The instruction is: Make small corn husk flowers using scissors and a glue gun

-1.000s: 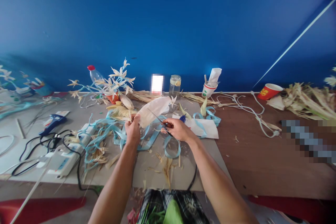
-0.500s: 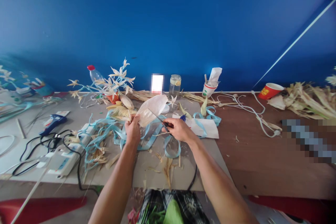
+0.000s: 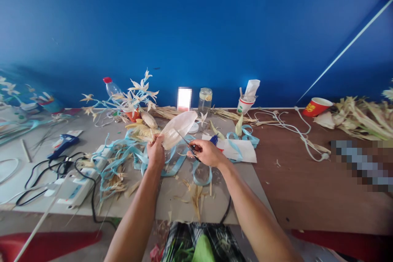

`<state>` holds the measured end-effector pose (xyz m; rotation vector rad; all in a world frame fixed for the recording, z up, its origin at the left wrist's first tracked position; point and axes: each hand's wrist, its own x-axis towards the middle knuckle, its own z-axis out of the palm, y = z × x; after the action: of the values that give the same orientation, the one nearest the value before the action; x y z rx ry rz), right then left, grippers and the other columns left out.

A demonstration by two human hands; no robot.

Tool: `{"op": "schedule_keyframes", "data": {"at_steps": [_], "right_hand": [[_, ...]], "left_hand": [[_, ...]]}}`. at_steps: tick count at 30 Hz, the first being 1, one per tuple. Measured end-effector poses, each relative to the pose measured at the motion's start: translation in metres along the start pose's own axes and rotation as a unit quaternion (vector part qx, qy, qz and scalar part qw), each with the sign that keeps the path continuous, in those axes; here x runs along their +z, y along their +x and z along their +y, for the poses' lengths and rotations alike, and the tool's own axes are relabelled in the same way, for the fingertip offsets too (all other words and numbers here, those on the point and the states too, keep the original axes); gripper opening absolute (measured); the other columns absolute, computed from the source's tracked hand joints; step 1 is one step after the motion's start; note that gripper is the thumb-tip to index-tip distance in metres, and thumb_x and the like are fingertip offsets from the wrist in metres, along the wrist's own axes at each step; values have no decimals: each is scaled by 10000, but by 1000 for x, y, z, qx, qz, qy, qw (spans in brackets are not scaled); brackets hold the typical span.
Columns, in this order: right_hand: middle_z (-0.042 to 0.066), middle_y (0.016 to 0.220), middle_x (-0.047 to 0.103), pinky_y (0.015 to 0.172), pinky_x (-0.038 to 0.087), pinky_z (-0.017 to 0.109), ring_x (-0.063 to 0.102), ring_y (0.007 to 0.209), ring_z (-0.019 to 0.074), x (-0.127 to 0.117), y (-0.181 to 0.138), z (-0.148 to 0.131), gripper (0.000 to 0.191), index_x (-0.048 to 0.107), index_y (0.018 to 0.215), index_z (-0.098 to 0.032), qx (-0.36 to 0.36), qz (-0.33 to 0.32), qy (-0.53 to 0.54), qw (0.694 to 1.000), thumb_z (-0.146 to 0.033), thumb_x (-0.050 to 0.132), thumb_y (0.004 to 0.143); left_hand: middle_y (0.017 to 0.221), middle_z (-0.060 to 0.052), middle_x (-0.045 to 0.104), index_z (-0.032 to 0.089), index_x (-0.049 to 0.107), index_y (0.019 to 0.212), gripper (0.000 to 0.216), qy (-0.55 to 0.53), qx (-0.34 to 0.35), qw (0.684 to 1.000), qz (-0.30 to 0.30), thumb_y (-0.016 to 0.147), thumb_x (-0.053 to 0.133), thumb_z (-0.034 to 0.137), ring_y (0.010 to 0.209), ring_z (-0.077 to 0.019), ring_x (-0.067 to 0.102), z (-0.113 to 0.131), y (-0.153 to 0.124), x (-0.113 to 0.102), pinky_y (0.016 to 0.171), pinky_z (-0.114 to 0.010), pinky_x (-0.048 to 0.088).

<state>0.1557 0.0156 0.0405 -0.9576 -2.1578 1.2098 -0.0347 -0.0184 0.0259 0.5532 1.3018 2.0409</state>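
My left hand [image 3: 156, 153] is closed on the lower end of a pale corn husk leaf [image 3: 179, 128], holding it up over the table. My right hand [image 3: 208, 153] grips a pair of scissors [image 3: 188, 143] whose blades reach into the leaf's right edge. Light blue ribbon strips [image 3: 135, 153] and dry husk scraps [image 3: 194, 194] lie on the grey board [image 3: 172, 204] under both hands.
A blue glue gun [image 3: 63, 144] and a white power strip [image 3: 73, 187] with black cords lie at left. At the back stand a husk-flower branch [image 3: 135, 94], a plastic bottle [image 3: 111, 87], a glass jar [image 3: 204, 99] and a paper cup [image 3: 245, 104]. White cable [image 3: 302, 139], red cup [image 3: 316, 106] and husks [image 3: 359, 118] are on the right.
The husk leaf has turned and lifted slightly in my left hand, and the scissors have shifted a little along its edge. Both hands stay in much the same place.
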Motion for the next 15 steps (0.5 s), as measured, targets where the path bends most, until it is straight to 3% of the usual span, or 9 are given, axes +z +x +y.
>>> {"op": "schedule_keyframes", "data": {"at_steps": [7, 15], "right_hand": [[-58, 581, 425, 523, 285, 213, 340, 547, 79, -1, 0, -2, 332, 656, 886, -156, 12, -41, 37, 998, -445, 664, 724], [-35, 613, 501, 539, 326, 211, 397, 563, 88, 0, 0, 2, 360, 663, 926, -144, 12, -54, 45, 997, -439, 669, 719]], "left_hand": [[510, 74, 456, 164, 474, 577, 243, -53, -12, 998, 16, 546, 700, 247, 465, -63, 448, 4, -1, 4, 497, -204, 378], [530, 73, 494, 155, 487, 576, 235, -105, -34, 994, 25, 515, 706, 213, 483, -65, 483, 4, 4, 1, 531, -208, 418]]}}
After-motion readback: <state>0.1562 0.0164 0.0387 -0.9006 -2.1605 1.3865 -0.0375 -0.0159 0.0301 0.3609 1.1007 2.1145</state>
